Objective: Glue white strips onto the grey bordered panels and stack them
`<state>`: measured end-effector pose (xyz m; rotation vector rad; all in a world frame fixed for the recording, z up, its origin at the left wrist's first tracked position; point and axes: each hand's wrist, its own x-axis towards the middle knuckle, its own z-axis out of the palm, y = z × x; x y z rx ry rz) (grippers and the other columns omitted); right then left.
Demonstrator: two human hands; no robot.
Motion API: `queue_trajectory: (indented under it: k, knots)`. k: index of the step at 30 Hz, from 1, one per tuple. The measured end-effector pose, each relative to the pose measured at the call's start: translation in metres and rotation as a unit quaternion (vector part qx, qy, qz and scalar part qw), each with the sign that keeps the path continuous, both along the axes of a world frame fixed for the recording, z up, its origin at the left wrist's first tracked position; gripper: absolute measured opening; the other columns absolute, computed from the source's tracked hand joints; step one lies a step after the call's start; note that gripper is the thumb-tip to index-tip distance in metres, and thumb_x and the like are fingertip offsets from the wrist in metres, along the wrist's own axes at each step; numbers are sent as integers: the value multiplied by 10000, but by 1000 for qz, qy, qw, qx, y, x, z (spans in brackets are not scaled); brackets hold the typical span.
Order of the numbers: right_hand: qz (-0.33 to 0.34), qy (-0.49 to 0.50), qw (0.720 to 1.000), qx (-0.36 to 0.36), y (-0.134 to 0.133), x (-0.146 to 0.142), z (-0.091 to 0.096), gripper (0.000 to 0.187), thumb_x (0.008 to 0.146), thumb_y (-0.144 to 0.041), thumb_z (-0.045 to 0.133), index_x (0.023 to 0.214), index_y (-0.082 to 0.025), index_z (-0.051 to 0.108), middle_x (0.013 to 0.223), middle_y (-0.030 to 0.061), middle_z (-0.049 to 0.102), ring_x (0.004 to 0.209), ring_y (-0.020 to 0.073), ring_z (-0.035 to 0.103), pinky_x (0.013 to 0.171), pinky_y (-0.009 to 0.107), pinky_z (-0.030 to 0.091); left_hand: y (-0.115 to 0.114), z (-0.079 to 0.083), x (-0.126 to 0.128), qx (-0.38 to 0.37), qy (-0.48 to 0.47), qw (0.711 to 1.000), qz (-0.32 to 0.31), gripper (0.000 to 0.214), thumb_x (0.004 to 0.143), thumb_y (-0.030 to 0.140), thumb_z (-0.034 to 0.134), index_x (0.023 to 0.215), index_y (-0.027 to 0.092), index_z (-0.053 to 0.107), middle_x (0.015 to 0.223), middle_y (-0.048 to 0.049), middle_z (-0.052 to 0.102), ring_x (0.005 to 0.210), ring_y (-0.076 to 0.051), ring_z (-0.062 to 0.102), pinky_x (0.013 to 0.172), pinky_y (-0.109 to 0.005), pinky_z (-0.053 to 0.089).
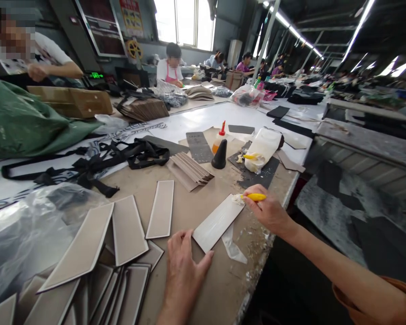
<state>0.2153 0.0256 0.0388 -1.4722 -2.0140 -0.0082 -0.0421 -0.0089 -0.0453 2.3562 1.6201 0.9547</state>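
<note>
A rectangular panel [216, 225] lies slantwise on the brown work surface, its face wet and whitish. At its near end my left hand [184, 266] holds the edge between thumb and fingers. My right hand [265, 210] is closed around a yellow-handled glue brush [256, 197], whose paste-laden tip touches the far end of the panel. Behind it, a white glue container [262, 149] rests on its side with another yellow tool at its mouth. Pale panels with white edges, such as this one [160, 209], lie left of my left hand, several in an overlapping heap.
A fanned stack of boards [191, 170], a black cone [219, 154] and a red-tipped bottle [220, 137] stand farther back. Black straps [145, 153] and clear plastic [57, 221] lie leftward. The table edge [280, 212] runs along my right. Other people sit beyond.
</note>
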Motion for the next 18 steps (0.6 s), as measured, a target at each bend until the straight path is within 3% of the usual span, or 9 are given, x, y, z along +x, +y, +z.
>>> queue_trajectory:
  k: [6,8,11,14,18]
  knots:
    - [58,-189,980,-5,-25,-37,-12,144,878,-117,435,915,-135,573,896,120,595,852,242,567,752,358,499,-1,1,2,-15,-5,1000,5,505,662,349,679,1081,108,532,1019,-138,522,960,-283,498,830,-461,466]
    - [104,-180,978,-5,-39,-58,-13,142,861,-107,446,886,-125,585,862,121,603,811,238,567,716,349,506,-2,2,5,-8,-19,1000,22,484,658,328,680,1068,115,536,1018,-138,526,967,-290,499,837,-469,460]
    - [183,-79,979,-50,-57,-80,-2,132,848,-114,464,912,-142,576,870,98,604,817,210,572,716,309,508,-2,0,5,1,-29,999,26,459,683,341,659,1066,120,536,1005,-136,537,951,-287,511,829,-463,464]
    - [197,24,977,-73,-58,-75,12,150,869,-126,468,985,-171,552,901,73,597,855,174,580,759,266,502,0,-6,0,10,-13,1000,7,523,675,424,671,1074,113,538,1001,-139,545,931,-286,520,810,-461,476]
    - [106,-38,994,1,-31,-38,10,147,883,-132,465,991,-165,558,924,102,599,900,212,582,814,334,497,1,-9,-4,0,5,1000,3,570,669,459,684,1097,114,536,1032,-146,542,953,-289,519,828,-468,472]
